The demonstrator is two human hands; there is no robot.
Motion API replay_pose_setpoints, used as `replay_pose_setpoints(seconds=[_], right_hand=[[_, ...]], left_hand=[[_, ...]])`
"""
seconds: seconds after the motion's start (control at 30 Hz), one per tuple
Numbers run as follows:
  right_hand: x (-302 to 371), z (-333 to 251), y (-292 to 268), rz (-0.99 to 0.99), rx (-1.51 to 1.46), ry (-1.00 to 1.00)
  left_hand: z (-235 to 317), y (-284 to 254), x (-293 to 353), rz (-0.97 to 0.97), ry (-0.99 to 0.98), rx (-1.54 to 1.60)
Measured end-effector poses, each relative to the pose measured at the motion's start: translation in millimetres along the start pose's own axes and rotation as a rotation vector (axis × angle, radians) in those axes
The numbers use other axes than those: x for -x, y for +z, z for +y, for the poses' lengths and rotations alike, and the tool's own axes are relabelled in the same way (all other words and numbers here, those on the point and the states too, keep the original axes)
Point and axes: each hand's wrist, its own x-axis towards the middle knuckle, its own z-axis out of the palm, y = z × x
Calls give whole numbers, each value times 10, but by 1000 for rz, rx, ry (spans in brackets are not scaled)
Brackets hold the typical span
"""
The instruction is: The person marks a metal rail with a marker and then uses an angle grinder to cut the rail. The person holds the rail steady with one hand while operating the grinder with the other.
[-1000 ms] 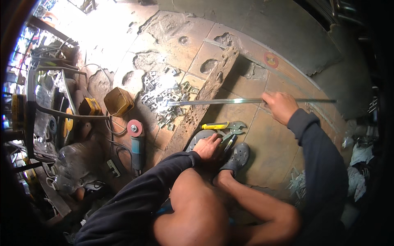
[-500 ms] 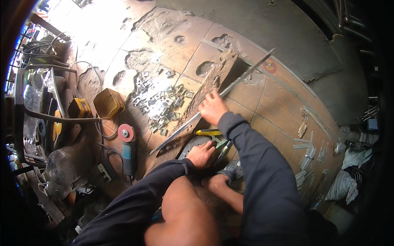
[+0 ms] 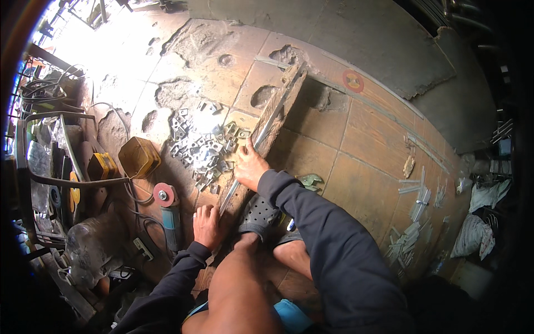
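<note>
Basically, metal strip [image 3: 272, 119] lies lengthwise along the wooden plank [image 3: 238, 201], axis near-left to far-right. Right hand [image 3: 251, 168] grips it, nearer the close end; left hand [image 3: 207, 227] just beside that end, fingers curled, can't tell if holding.

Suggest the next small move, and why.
Probably bring the left hand onto the near part of the metal strip to steady it: the strip lies along the wooden beam, the right hand is on it, and the left is close by.
</note>
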Motion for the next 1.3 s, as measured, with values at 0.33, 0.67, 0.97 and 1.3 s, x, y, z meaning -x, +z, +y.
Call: replay_pose_setpoints(seconds=[0.33, 0.67, 0.97, 1.3], right_hand=[[234, 1027, 432, 693, -1200, 1309], [-77, 1469, 584, 314, -1605, 1311], [203, 1464, 653, 614, -2382, 1335], [226, 1479, 814, 635, -1890, 1391]], left_hand=[[-169, 512, 128, 233, 38, 70], [-263, 481, 237, 211, 121, 131], [-214, 465, 137, 267, 145, 203], [-117, 511, 84, 328, 93, 271]])
